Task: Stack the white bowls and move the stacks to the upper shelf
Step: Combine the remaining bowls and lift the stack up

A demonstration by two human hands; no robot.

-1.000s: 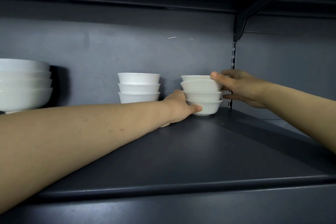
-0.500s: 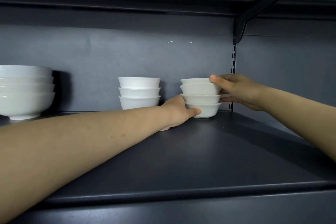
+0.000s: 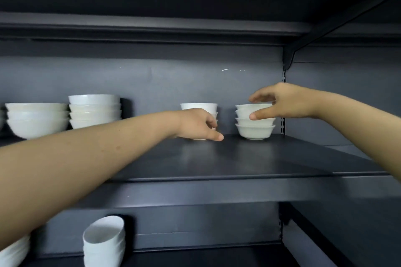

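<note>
The right hand is spread open and grips nothing. Its forefinger hovers just over the top rim of the four-bowl stack and its thumb lies in front of the second bowl down. The blur hides whether either one touches the china. The left hand is low over the upper shelf, fingers loosely curled and thumb stretched out to the right, and it holds nothing.

The four-bowl stack is made of small, plain white, footed bowls nested one inside another, with level rims, and it stands upright. It sits at the back right of the upper shelf, close to the slotted upright. It is directly under the right hand, and a short strip of bare shelf separates it from the left thumb.

A three-bowl stack of the same small white bowls stands just behind the left hand, which hides its lower part, so contact cannot be judged. Farther left on the same shelf are two stacks of larger white bowls, one taller and one wider, just beside each other.

On the lower shelf a tilted stack of bowls leans with its open mouth turned up and to the left.
</note>
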